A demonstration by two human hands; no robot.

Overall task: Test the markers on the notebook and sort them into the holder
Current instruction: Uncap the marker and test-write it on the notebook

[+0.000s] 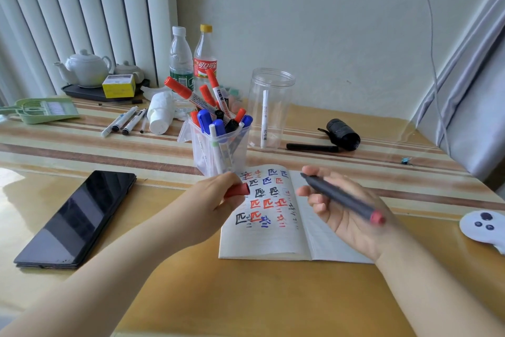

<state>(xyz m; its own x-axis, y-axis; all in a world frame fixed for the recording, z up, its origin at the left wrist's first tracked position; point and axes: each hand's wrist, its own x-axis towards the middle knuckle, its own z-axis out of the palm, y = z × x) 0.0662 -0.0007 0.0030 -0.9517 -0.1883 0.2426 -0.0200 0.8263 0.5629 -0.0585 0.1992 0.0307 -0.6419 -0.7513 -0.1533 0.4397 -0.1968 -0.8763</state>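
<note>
At twelve o'clock from the open notebook [273,216], touching its far edge, stands the clear holder [218,145], packed with red, blue, black and white markers; one red-capped marker reads "WHITEBOARD". At two o'clock from the holder a clear jar [270,107] holds one white pen. The cola bottle [205,60] bears Chinese script. The left hand [216,200] pinches a red cap [237,190]; the right hand [341,211] holds a dark marker [341,196] over the scribbled page.
</note>
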